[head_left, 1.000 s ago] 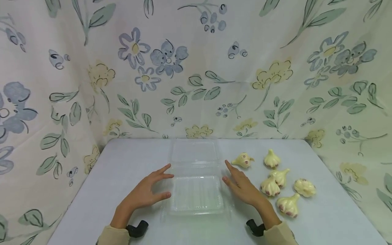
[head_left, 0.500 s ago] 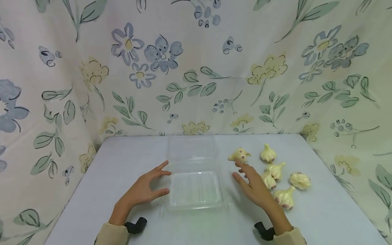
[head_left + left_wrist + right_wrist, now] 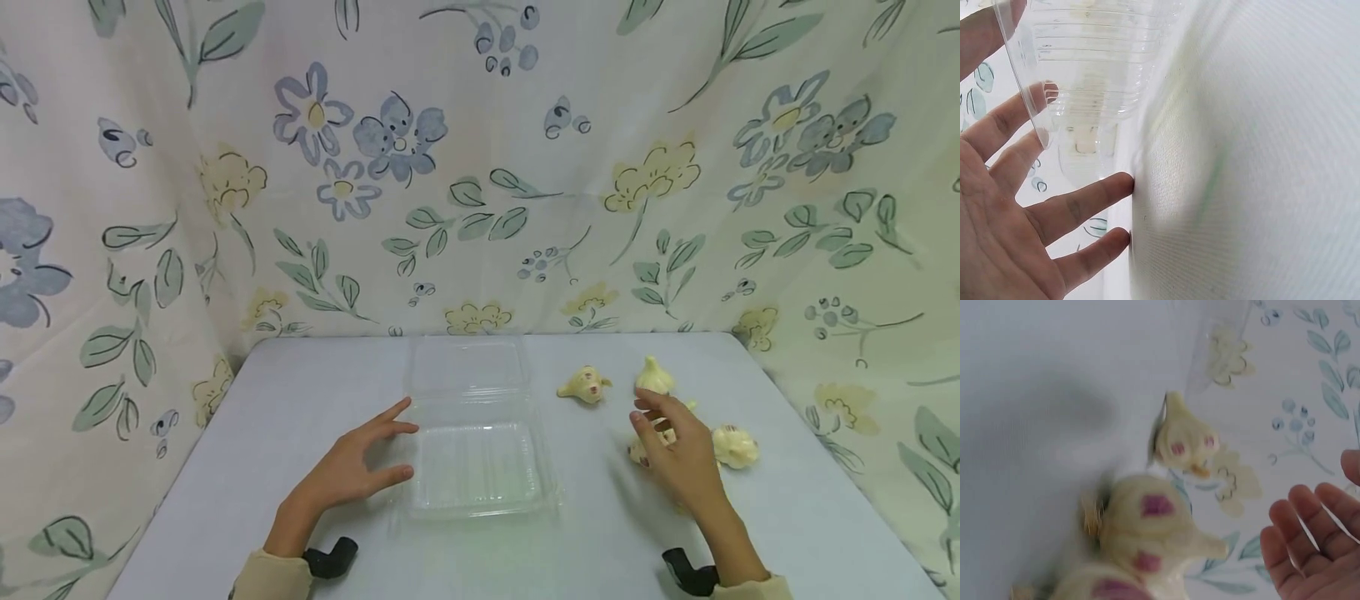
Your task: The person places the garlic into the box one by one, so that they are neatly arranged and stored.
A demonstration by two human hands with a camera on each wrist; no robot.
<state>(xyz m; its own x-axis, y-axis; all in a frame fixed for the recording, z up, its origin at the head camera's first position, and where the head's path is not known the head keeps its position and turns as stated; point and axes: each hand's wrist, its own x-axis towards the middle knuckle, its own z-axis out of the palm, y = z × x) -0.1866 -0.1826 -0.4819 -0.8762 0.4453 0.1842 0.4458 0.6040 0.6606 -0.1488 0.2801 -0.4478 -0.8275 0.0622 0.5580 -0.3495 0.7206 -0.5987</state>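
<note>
Flower-printed cloth [image 3: 465, 167] hangs behind the white worktop [image 3: 300, 375], where a clear plastic container [image 3: 477, 467] lies unfolded in the middle. Spread fingers of the left hand [image 3: 354, 463] are at its left edge; the right hand [image 3: 681, 457], fingers loosely bent and holding nothing, hovers above garlic bulbs [image 3: 735, 447] on the right.

"What's the counter [image 3: 300, 383] like?"
"It's flat and white."
"What's on it?"
"A clear plastic box [image 3: 480, 467], wide open, with its lid [image 3: 468, 364] folded back. And garlic [image 3: 738, 447], over on the right: one bulb [image 3: 586, 385] lies nearest the box, and more bulbs [image 3: 655, 377] lie past it."
"How many?"
"Can't tell. The right hand [image 3: 680, 458] hides some."
</note>
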